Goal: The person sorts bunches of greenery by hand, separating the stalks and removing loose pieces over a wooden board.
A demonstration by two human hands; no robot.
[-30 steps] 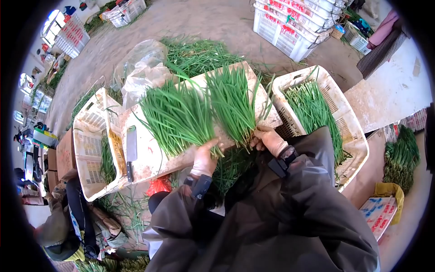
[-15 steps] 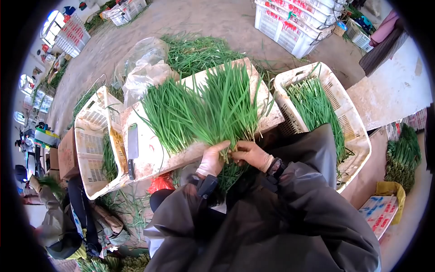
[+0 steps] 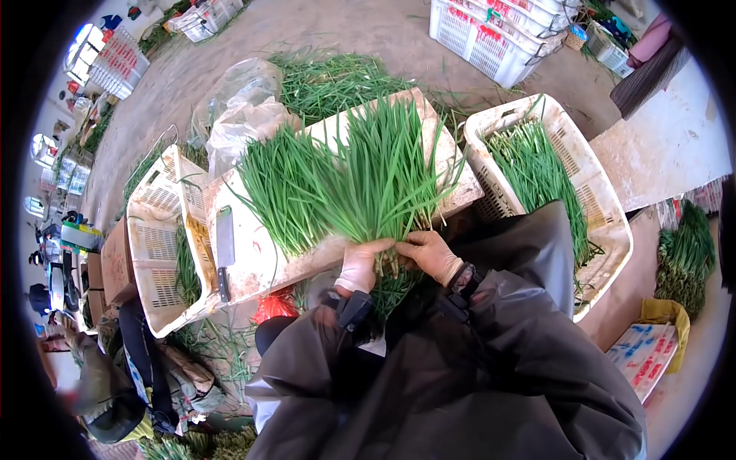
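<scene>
Both my hands are gloved and meet at the near edge of a pale board [image 3: 257, 264]. My left hand [image 3: 358, 266] is wrapped round the base of a bunch of garlic chives [image 3: 376, 180], whose green leaves fan out away from me over the board. My right hand [image 3: 432, 257] pinches at the lower stems from the other side, close to my left thumb. More chives [image 3: 284, 192] lie in a pile on the board to the left. A cleaver [image 3: 224, 245] with a dark handle rests at the board's left end.
A white crate [image 3: 609, 222] of chives stands at the right, another crate [image 3: 157, 245] at the left. Loose chives [image 3: 345, 84] and clear plastic bags [image 3: 249, 126] are behind the board. Stacked crates [image 3: 487, 42] stand farther back. A person's sleeve [image 3: 96, 376] shows at lower left.
My right hand has shifted slightly up along the stems, and the bunch's leaves have spread wider to the right. My left hand stays round the base.
</scene>
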